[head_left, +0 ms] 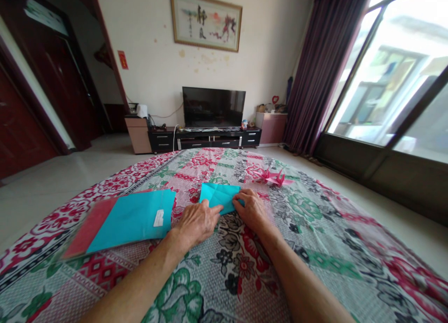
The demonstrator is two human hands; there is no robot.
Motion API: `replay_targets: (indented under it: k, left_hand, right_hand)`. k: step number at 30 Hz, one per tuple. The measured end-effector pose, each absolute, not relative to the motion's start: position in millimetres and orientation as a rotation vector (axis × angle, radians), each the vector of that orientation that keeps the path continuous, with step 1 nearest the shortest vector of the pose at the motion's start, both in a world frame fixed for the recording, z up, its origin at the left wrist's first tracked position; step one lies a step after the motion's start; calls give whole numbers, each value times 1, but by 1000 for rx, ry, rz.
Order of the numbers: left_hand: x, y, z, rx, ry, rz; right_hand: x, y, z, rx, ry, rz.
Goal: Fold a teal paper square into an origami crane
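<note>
A folded sheet of turquoise origami paper [220,192] lies on the flowered tablecloth in front of me, with crease lines across it. My left hand [201,222] holds down its lower left part, fingers bent and the fingertips on the paper. At the right edge, my right hand [251,206] pinches the paper between thumb and fingers. The undersides of both hands' fingers are hidden. To the left lies a clear packet of origami paper [133,220], turquoise and red, with a small white label. Pink folded paper cranes [275,177] stand beyond my right hand.
The round table's patterned tablecloth [301,248] spreads under everything. Past its far edge are a low black TV cabinet [163,141] and a television [214,107]. A purple curtain [325,57] and large window are on the right; dark red doors [24,117] are on the left.
</note>
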State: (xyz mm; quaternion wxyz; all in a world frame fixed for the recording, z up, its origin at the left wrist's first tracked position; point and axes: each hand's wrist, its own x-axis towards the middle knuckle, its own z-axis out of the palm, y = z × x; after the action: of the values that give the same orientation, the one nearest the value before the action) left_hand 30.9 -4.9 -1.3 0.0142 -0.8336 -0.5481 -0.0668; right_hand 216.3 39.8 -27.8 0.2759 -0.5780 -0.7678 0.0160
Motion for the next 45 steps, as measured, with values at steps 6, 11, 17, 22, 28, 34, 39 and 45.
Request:
replay_targets:
  k: [6, 11, 17, 22, 28, 34, 39, 45]
  left_hand:
    - [31, -5, -1, -2569, -1679, -122]
    - [31, -5, 1, -2559, -1687, -99]
    - [32, -7, 1, -2581, -1726, -122]
    - [22, 3, 4, -2709, -1837, -303]
    - [-10, 20, 12, -3093, -2134, -537]
    - [-18, 19, 15, -3148, -2265, -676]
    - [-20, 19, 13, -3184, -2229, -640]
    - [-21, 21, 9, -3154, -2221, -614]
  right_hand:
    - [216, 40, -29, -1539, -2080, 43]
    - [215, 38, -28, -1552, -2086, 49]
    - [214, 36, -26, -1562, -2097, 51]
    - [215, 37, -27, -1535, -2104, 22]
    - [216, 39, -28, -1512, -2118, 29]
    - [217, 41, -29, -1499, -2128, 30]
    - [217, 42, -30, -1487, -2134, 7]
    - [217, 41, -30, -1477, -2139, -20]
